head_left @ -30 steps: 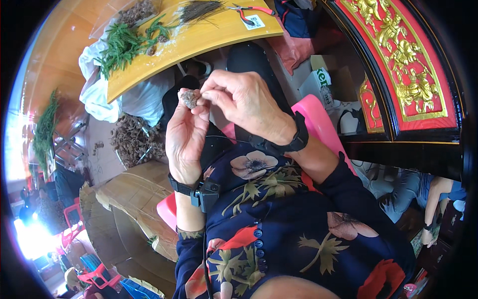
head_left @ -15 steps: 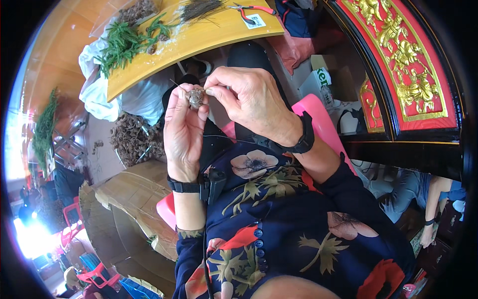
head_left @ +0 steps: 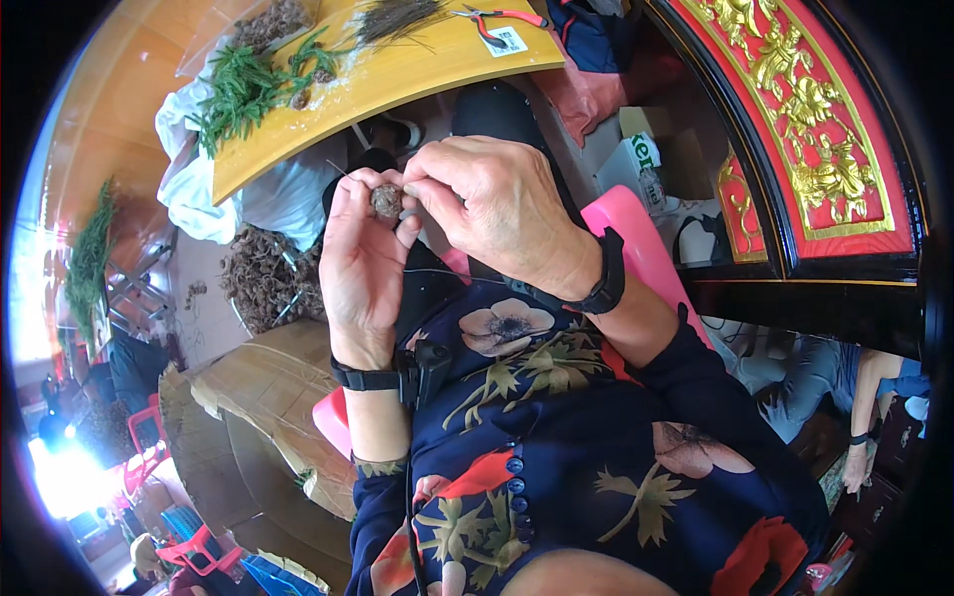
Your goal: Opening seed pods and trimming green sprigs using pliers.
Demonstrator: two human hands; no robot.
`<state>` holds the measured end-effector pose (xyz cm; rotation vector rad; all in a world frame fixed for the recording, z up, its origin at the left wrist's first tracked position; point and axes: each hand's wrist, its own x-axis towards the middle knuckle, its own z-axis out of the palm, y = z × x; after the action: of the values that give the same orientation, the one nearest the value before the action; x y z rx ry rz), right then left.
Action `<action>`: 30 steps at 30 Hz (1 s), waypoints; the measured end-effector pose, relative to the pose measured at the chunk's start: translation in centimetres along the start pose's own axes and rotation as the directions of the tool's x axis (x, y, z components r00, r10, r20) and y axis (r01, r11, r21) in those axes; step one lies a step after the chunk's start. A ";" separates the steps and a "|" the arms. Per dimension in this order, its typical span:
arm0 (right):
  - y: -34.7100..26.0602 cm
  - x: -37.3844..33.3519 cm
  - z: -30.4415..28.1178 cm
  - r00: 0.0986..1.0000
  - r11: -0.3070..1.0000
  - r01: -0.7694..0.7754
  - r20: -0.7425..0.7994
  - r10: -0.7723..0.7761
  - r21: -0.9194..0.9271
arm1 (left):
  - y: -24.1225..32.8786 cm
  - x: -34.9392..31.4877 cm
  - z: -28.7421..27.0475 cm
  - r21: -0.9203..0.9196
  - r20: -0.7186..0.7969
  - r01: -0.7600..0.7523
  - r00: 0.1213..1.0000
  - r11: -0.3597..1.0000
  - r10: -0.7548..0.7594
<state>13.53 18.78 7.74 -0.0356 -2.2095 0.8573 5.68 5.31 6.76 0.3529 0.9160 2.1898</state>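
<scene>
My left hand (head_left: 360, 273) holds a small brown pine cone (head_left: 387, 200) upright between thumb and fingertips, in front of my lap. From behind the cone a thin wire (head_left: 336, 167) sticks out to the upper left. My right hand (head_left: 507, 214) is closed in a pinch right beside the cone, apparently on the wire's other end; its fingers mostly cover that bit. Beyond my hands, a yellow table (head_left: 397, 97) bears green artificial sprigs (head_left: 238, 94), a bundle of thin dark wires (head_left: 396, 18) and red-handled pliers (head_left: 502, 16).
Brown pine cones (head_left: 268, 278) are heaped at the left below the table, by a white plastic bag (head_left: 189, 199). Cardboard (head_left: 268, 397) lies at my left. A black cabinet with a red and gold carved panel (head_left: 810, 129) stands at right. Another person's hand (head_left: 855, 467) shows lower right.
The pine cone has turned slightly in my left fingers and sits a little lower. My right hand has shifted slightly left, and its pinch stays by the cone.
</scene>
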 end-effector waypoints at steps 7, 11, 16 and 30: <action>0.3 0.0 -0.1 1.000 1.000 0.013 0.003 -0.013 -0.002 | 0.0 -0.2 0.1 0.328 -0.079 -0.007 0.996 0.945 0.035; 0.4 0.0 -0.4 0.999 1.000 0.013 0.039 -0.013 0.024 | 1.1 -0.7 0.1 0.563 -0.030 0.042 0.999 0.825 -0.030; 0.3 0.0 -0.7 0.990 0.997 -0.006 0.142 -0.005 0.075 | 2.4 -1.5 0.2 0.678 0.045 0.103 0.982 0.727 -0.181; 1.6 0.3 1.5 0.886 0.337 -0.462 0.412 0.213 0.820 | 0.3 -1.7 1.8 0.763 -0.019 0.026 1.000 0.646 -0.017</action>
<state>11.96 19.24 6.21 0.1421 -1.6159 2.3519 7.64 4.87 8.30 0.7197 1.8343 1.6582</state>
